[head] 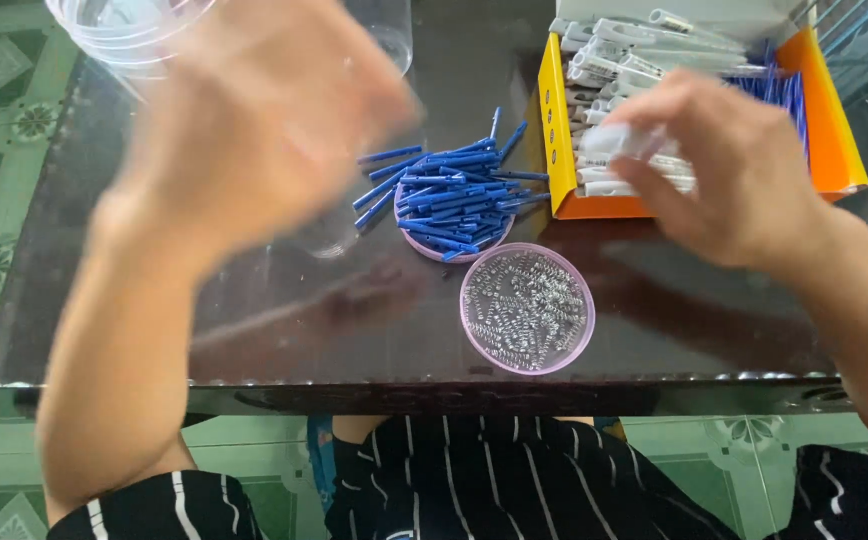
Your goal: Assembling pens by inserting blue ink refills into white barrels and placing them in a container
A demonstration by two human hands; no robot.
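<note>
Fingers of the right hand (729, 175) are pinching a white tube (622, 140) over the orange box (834, 120). The left hand (254, 110) is blurring above the desk (254, 320); its grip is unclear.

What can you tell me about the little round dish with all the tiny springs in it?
The round dish is shallow, pale pink-purple and looks like plastic. Its bottom is covered by a loose heap of small silvery metal springs. It sits flat on the dark glossy table near the front edge, just below a dish piled with blue sticks. Neither hand touches it.
</note>
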